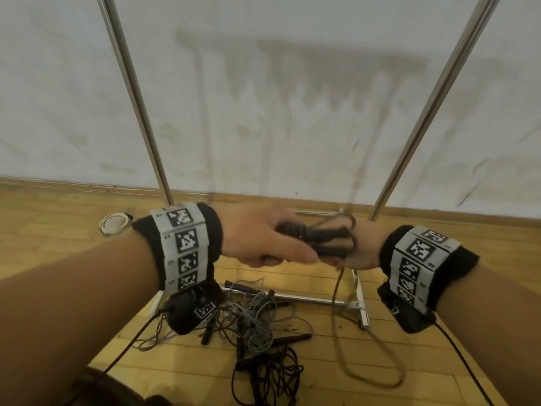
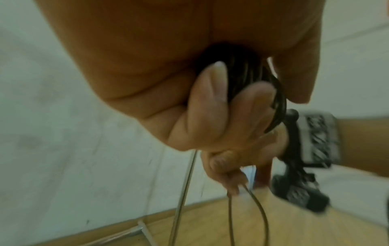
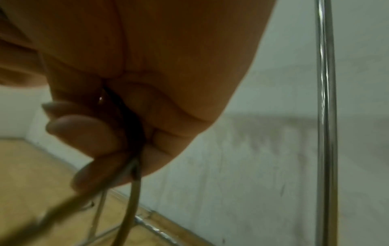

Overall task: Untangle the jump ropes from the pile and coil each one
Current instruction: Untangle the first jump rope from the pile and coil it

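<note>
Both hands meet at chest height around one dark jump rope. My left hand (image 1: 263, 241) grips the coiled bundle with its black handles (image 1: 319, 238); in the left wrist view the coil (image 2: 248, 78) sits under my curled fingers (image 2: 210, 99). My right hand (image 1: 363, 247) pinches the same rope, whose loose end (image 1: 345, 347) hangs in a long loop to the floor. In the right wrist view the rope (image 3: 132, 191) drops from between my fingers (image 3: 88, 131). On the floor below lies the tangled pile: grey ropes (image 1: 251, 317) and a black rope (image 1: 269, 379).
A metal rack stands ahead, with two slanted poles (image 1: 140, 112) (image 1: 430, 106) and a base frame (image 1: 360, 303) on the wooden floor. A white sheet (image 1: 263, 98) hangs behind it. A round white object (image 1: 114, 224) lies at left. Wrist-camera cables (image 1: 468, 364) trail down.
</note>
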The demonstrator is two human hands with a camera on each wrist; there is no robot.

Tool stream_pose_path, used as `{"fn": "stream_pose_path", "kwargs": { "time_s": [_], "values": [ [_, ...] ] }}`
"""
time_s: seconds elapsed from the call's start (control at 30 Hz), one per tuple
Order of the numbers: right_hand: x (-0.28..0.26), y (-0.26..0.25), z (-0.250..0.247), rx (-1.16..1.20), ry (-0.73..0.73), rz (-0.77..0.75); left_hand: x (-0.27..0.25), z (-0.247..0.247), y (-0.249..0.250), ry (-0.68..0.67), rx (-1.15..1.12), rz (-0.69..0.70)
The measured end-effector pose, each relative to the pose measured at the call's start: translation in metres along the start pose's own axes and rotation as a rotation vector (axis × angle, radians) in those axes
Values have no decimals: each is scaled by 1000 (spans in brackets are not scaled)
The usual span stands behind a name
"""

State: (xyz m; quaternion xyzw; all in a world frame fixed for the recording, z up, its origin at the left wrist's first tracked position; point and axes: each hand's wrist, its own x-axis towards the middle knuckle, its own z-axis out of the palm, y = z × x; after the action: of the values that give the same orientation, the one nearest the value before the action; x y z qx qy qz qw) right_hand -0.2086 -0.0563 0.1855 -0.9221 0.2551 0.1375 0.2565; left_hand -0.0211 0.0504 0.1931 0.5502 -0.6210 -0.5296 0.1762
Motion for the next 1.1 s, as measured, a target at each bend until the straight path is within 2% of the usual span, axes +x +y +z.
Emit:
{"fn": "stream_pose_path", "kwargs": {
  "time_s": [0.1, 0.17, 0.2, 0.27, 0.33, 0.4, 0.47, 0.57, 0.67, 0.77, 0.87, 0.97, 1.03, 1.1],
  "values": [
    [2, -5, -14, -247, 89, 40, 14, 28, 0, 38, 651, -197],
    [1, -14, -21, -302, 184, 23, 24, 39, -4, 119, 877, -302],
    [-2, -20, -23, -356, 222, 2, 28, 37, -5, 173, 877, -337],
    [-6, -28, -20, -406, 285, -20, 29, 22, -8, 316, 683, -373],
    [-10, -34, -15, -271, 349, -18, 26, 5, -9, 487, 380, -319],
    [-10, -34, -10, -50, 392, -22, 21, -6, -9, 596, 106, -189],
    [-11, -29, -6, 127, 336, -19, 16, -8, -7, 608, -151, -76],
    [-8, -12, 5, 252, 180, 37, 5, -10, -3, 458, -367, 34],
    [-4, 3, 6, 152, 116, 45, -4, -3, 2, 206, -272, 33],
    [1, 1, -1, -143, 104, -11, -2, 15, 9, 59, 200, -41],
    [5, -8, -7, -313, 209, -19, 9, 26, 6, 104, 601, -157],
    [0, -16, -12, -366, 351, -46, 18, 28, -5, 185, 921, -299],
    [-6, -28, -9, -404, 375, -71, 21, 24, -11, 275, 921, -358],
    [-11, -38, -3, -356, 374, -74, 21, 12, -16, 423, 653, -347]
  ]
}}
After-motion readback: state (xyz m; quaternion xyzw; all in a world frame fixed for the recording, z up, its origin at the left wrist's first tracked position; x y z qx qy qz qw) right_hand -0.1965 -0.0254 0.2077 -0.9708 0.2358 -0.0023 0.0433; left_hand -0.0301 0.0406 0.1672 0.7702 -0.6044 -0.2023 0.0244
